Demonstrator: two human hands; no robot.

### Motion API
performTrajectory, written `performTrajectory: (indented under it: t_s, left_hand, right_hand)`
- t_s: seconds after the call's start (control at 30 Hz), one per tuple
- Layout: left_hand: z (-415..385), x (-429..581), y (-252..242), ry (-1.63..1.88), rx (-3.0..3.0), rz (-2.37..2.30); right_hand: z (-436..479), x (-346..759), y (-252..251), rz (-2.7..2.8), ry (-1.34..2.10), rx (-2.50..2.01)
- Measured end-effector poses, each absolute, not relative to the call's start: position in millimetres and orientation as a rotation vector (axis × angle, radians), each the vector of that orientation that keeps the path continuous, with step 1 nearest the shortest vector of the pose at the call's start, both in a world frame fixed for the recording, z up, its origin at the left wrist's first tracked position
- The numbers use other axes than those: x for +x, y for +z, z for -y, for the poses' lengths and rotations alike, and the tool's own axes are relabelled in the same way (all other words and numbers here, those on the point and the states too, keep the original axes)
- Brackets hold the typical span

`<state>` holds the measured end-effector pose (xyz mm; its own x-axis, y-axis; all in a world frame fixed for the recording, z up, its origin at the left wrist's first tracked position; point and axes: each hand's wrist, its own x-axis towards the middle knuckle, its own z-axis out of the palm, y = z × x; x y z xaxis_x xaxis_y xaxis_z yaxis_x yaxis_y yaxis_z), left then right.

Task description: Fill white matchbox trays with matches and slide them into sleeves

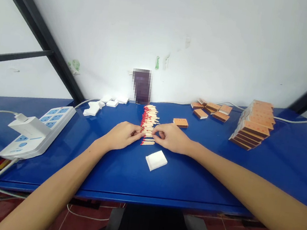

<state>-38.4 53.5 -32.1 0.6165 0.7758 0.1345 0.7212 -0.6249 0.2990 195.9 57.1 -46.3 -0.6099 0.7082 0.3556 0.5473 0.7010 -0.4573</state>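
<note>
A long row of red-tipped matches [149, 119] lies on the blue table, their heads toward the left. My left hand [124, 135] is closed in a pinch at the head ends near the front of the row. Opposite it, my right hand [171, 137] pinches at the bare wooden ends, thumb and forefinger together. Exactly how many matches are between the fingertips cannot be made out. Just in front of the row lies a small white matchbox tray [157, 160]. An orange matchbox sleeve [180, 123] rests behind my right hand.
Several orange matchboxes [211, 108] lie loose at the back, and a tall stack of matchboxes [254, 127] stands to the right. White trays [94, 107] are scattered at the back left. A power strip [54, 119] with a plugged-in adapter and cables occupies the left side.
</note>
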Motion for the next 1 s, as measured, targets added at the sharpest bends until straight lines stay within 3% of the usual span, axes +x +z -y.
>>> performTrajectory:
  t_s: [1.0]
  left_hand:
    - [-53.4,-37.5,-30.3,0.365,2.605,-1.232]
  right_hand:
    - [-55.2,196.5,-45.9,2.440,0.334,-0.923]
